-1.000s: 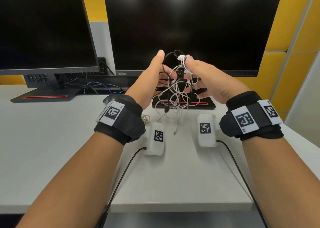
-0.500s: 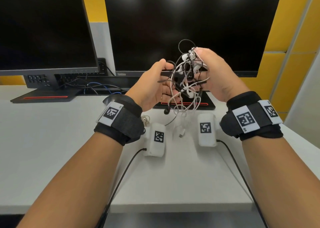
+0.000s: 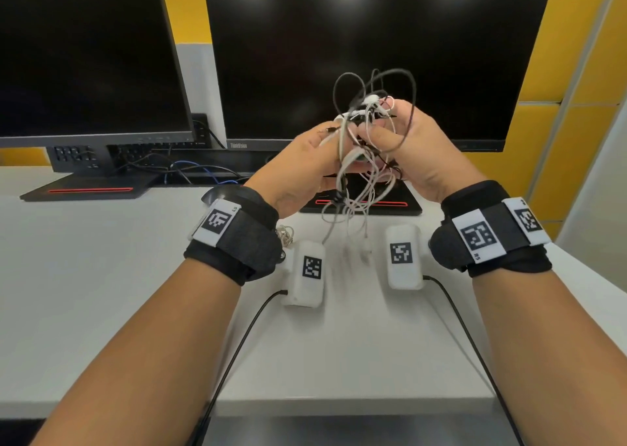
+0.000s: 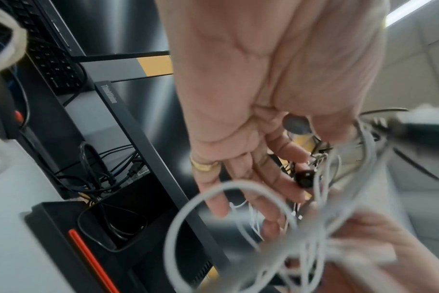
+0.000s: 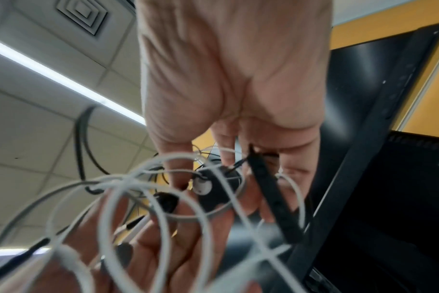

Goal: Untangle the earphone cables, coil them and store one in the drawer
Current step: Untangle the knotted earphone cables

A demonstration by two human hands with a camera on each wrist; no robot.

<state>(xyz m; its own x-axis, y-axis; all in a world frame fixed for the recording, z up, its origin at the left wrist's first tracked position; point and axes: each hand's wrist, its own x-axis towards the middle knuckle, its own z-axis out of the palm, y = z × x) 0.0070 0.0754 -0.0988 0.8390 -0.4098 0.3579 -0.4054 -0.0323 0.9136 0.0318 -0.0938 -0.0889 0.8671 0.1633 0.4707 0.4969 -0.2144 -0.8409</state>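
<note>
A tangle of white and black earphone cables (image 3: 368,147) hangs in the air between both hands, in front of the right monitor. My left hand (image 3: 330,150) pinches a white strand with the thumb, its fingers under the bundle. My right hand (image 3: 378,130) grips the top of the knot, where black loops (image 3: 390,82) stick up. Loose ends and a white plug (image 3: 364,252) dangle blurred above the desk. The right wrist view shows a white earbud (image 5: 202,186) and a black remote (image 5: 271,192) at my fingers. White loops (image 4: 226,218) fill the left wrist view. No drawer shows.
Two dark monitors (image 3: 356,38) stand at the back on black bases (image 3: 359,204). Two white tagged boxes (image 3: 307,272) (image 3: 403,259) with black leads lie on the white desk (image 3: 101,276). A small pale cable bundle (image 3: 285,235) lies beside my left wrist. The desk's front edge is near.
My right hand has lifted the top of the tangle, so black loops now stand above it. My left hand stays lower at the bundle's left side. The hanging ends swing.
</note>
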